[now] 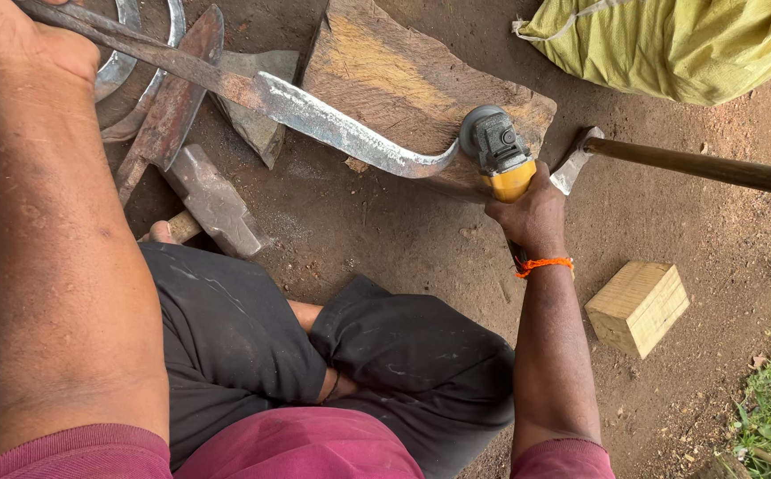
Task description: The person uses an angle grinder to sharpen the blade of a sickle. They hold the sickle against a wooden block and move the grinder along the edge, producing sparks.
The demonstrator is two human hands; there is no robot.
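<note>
- Steel sickle blade (341,133): our left hand (22,40) is fisting its handle end, keeping the curved tip lying across the wood block (403,71).
- Our right hand (534,213) is wrapping the yellow angle grinder (499,155), disc meeting the tip.
- Bare dirt ground (385,231) is serving as the floor; a hammer (212,200) is lying near our knee.

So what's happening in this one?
A person sits cross-legged on a dirt floor. The left hand grips the handle end of a curved blade, whose hooked tip rests on a wooden block. The right hand holds a yellow angle grinder with its disc against the blade's tip. A hammer, other metal blades, a small wood block and a yellow sack lie around.
</note>
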